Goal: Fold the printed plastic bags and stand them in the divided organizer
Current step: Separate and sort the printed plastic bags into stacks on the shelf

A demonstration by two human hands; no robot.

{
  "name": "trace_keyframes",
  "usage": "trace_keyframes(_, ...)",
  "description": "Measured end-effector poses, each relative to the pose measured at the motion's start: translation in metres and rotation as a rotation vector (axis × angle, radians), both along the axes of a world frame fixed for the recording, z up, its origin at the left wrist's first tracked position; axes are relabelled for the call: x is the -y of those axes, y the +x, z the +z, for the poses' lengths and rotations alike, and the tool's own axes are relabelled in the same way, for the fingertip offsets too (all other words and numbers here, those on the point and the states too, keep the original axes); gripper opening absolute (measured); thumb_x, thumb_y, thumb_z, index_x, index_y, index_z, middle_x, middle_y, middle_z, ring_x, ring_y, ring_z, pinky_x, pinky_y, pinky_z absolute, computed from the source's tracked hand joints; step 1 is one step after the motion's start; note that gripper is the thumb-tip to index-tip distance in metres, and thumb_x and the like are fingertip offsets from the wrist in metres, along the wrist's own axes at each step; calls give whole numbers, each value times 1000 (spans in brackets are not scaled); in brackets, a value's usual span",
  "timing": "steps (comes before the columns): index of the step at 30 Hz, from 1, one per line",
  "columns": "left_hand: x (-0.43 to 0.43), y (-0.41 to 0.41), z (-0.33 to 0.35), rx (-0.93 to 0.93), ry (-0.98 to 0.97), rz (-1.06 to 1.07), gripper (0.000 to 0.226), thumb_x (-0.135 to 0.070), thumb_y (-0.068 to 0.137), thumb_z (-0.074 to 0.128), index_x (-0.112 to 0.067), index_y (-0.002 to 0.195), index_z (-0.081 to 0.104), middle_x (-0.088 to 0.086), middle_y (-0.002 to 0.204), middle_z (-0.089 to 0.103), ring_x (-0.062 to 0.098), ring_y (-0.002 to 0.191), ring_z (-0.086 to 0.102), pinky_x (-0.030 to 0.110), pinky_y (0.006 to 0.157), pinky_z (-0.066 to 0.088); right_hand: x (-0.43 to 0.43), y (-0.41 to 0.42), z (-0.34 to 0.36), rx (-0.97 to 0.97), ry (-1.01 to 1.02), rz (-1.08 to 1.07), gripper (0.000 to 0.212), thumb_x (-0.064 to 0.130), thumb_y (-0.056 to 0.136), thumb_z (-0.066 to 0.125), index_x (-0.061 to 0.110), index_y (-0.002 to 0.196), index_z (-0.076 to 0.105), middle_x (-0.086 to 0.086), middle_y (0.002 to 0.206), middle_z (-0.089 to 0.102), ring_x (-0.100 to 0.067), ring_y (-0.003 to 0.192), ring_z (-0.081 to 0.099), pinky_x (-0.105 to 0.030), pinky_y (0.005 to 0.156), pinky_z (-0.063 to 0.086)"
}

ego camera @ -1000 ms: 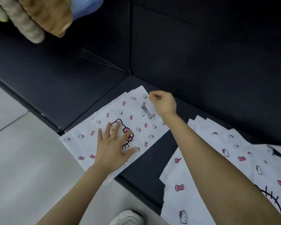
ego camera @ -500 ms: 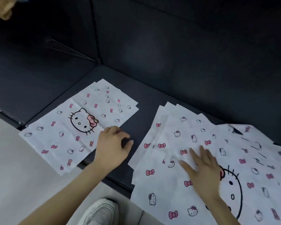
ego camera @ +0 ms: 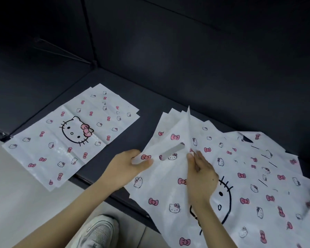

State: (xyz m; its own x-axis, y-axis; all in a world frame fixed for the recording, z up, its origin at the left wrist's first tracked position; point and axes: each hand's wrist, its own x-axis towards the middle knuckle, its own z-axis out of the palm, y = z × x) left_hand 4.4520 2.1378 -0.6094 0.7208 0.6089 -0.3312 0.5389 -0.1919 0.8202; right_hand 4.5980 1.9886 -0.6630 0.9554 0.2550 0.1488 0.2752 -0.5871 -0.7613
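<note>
The left hand (ego camera: 131,167) pinched the top bag (ego camera: 161,188) at its corner, the right hand (ego camera: 200,178) at its raised mid-edge. The handle slot (ego camera: 172,151) lay between them.

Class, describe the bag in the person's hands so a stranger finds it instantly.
On the dark padded seat, find the fanned pile of white printed plastic bags on the right. Its top white bow-printed bag alone is lifted, corner raised, handle slot showing, gripped by the left hand and right hand.

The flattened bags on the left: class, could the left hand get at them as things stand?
Probably yes: the flattened bags lie uncovered beside the left hand, nothing between, but it must first release its grip on the lifted bag.
</note>
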Motion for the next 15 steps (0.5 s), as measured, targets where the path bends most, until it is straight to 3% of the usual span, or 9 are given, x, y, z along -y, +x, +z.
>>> trace_keyframes(3,-11,-9,-1,-20,238,40,39,-16,86,66,-21,57,41,-7,50,41,11,52,40,18,50,32,-8,-1,12,75,-236,85,33,47,90,52,26,91,77,9,105,72,-22,96,65,-40,87,47)
trace_keyframes(5,-17,-13,3,71,366,29,26,-13,88,65,-27,69,54,-13,56,51,11,62,51,15,54,35,-8,5,17,91,-396,147,45,57,86,40,28,79,74,8,94,70,-25,88,62,-36,80,44)
trace_keyframes(6,-20,-15,4,129,435,11,14,-14,89,66,-25,83,60,-16,67,59,9,69,55,14,57,37,-7,11,18,91,-425,149,44,57,85,42,27,81,74,5,99,70,-26,93,61,-37,83,43)
trace_keyframes(9,-28,-19,16,270,592,-63,16,-28,88,59,-30,102,52,-15,88,64,9,78,56,11,65,38,2,38,15,120,-534,190,56,57,81,61,17,121,64,-8,133,57,-31,120,51,-45,97,38)
trace_keyframes(12,-32,-19,32,311,658,-250,16,-34,89,47,-29,104,53,-9,90,68,7,77,57,15,66,43,10,59,18,57,-726,242,84,62,77,65,12,141,43,-10,137,49,-30,123,45,-44,93,38)
trace_keyframes(14,-32,-17,43,302,641,-285,15,-34,90,48,-30,103,54,-16,91,66,5,80,58,16,67,44,15,64,23,15,-734,223,72,58,78,66,15,134,51,-8,126,56,-28,114,49,-40,89,38)
trace_keyframes(15,-31,-14,51,280,613,-259,12,-33,91,50,-31,101,56,-19,91,64,4,82,58,13,69,44,19,66,29,17,-676,202,51,50,81,68,17,119,60,-5,111,61,-26,104,53,-38,84,38)
